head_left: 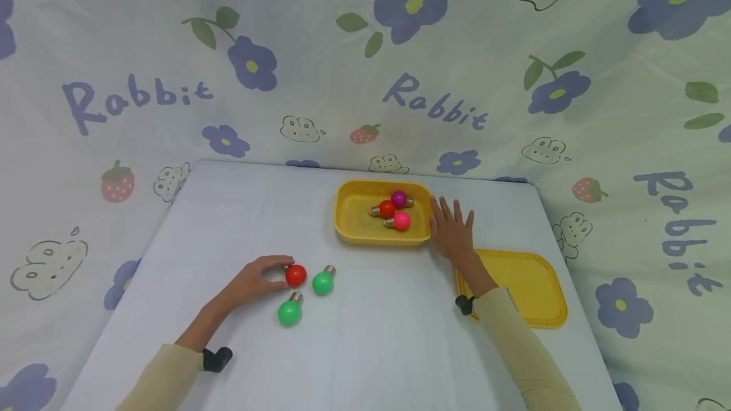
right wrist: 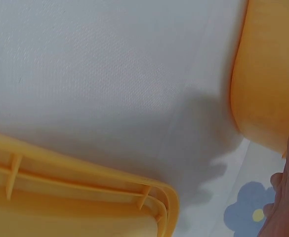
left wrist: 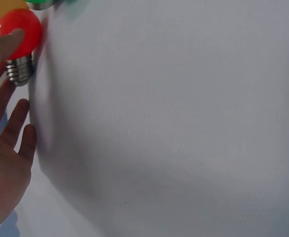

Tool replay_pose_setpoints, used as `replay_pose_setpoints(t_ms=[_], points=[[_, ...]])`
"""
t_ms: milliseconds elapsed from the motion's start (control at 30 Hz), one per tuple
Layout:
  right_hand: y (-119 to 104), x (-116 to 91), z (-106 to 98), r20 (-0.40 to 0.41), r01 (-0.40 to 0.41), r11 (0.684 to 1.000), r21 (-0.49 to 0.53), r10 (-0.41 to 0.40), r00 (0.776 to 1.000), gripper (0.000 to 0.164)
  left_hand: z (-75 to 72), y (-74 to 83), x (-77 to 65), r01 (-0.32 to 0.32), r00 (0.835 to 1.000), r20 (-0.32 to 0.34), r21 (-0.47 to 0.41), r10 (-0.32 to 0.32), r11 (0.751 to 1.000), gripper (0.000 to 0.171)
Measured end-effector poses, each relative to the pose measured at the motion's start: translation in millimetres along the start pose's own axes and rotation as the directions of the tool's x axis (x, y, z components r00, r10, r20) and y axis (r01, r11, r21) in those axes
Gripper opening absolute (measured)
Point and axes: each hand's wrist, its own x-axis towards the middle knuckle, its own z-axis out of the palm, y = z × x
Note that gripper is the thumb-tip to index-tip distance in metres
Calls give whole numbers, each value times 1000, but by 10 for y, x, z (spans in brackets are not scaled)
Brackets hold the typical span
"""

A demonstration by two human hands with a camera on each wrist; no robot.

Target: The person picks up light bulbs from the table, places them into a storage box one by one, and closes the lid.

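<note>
Left hand (head_left: 251, 282), lower left of centre in the head view: thumb and forefinger clamped on a red light bulb (head_left: 296, 276), the thumb across the globe in the left wrist view. Screw base points toward the upper left of the head frame. The other fingers extend free beside it. Whether the bulb rests on the table (head_left: 388, 335) or is slightly raised cannot be told.

Two green bulbs lie near it on the table: the first green bulb (head_left: 322, 283) just to the right, the second green bulb (head_left: 289, 313) just below. Both have their metal bases toward the upper right.

Right hand (head_left: 453, 235), right of centre: fingers straight and spread apart, nothing grasped. It is at the right end of a yellow plastic tub (head_left: 354, 236); the fingertips appear to touch the tub wall, though the right wrist view cuts off most of the hand. The two hands are well apart.

Tub stands at upper centre of the table and holds three bulbs grouped toward its right half: a purple bulb (head_left: 398, 199) at the back, base to the right; a second red bulb (head_left: 386, 209) and a pink bulb (head_left: 402, 221), bases to the left.

A shallow yellow tray (head_left: 525, 287) lies at the right of the table, partly under the right forearm in the head view. Behind: a white curtain (head_left: 320, 62) printed with blue flowers and "Rabbit".
</note>
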Motion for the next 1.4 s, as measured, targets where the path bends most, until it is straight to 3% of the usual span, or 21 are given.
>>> replay_pose_setpoints(t_ms=[633, 800, 967, 1200, 1400], points=[[43, 3, 34, -13, 12, 1000, 3, -12, 1000, 59, 34, -5, 97, 16, 999, -45, 56, -13, 998, 37], [47, 2, 33, -19, 11, 1000, 4, -11, 1000, 59, 19, 11, 140, -12, 999, -47, 46, 14, 999, 36], [42, 3, 31, -23, 14, 1000, 12, -14, 1000, 58, -10, 65, 207, -75, 995, -63, 47, 78, 996, 35], [39, 14, 41, -5, 6, 1000, 10, -5, 1000, 59, -79, 222, 364, -89, 992, -85, -12, 88, 996, 34], [33, 20, 46, -6, 2, 1000, 3, -2, 1000, 59, -140, 415, 540, -134, 987, -89, -10, 132, 991, 36]])
